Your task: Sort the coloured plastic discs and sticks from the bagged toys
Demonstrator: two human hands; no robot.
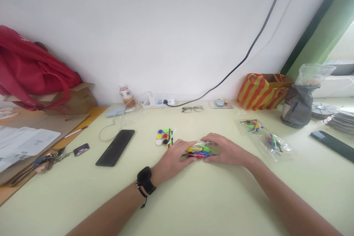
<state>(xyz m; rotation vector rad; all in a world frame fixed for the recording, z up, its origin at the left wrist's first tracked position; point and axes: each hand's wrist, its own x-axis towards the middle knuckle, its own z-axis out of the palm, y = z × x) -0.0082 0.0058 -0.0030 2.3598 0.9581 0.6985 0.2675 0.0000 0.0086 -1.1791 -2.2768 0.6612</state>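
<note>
Flanking the multicoloured plastic pieces were the left hand and right hand — each with thumb and fingers spread around them. Pieces lay on the pale-green table, well in from the surface's wall-side edge. Six coloured discs — beyond left hand; eyeglasses — near that edge.

Left forearm enters over the near side of the worktop, angled forward and rightward; left wrist nearly straight. Left hand: back uppermost, fingers curved, thumb parted from forefinger. Right forearm enters from the near right, angled forward and leftward. Right hand: fingers bowed toward the left hand, thumb set apart below them. Thumbs not in contact. Firmness of either grip cannot be determined.
</note>
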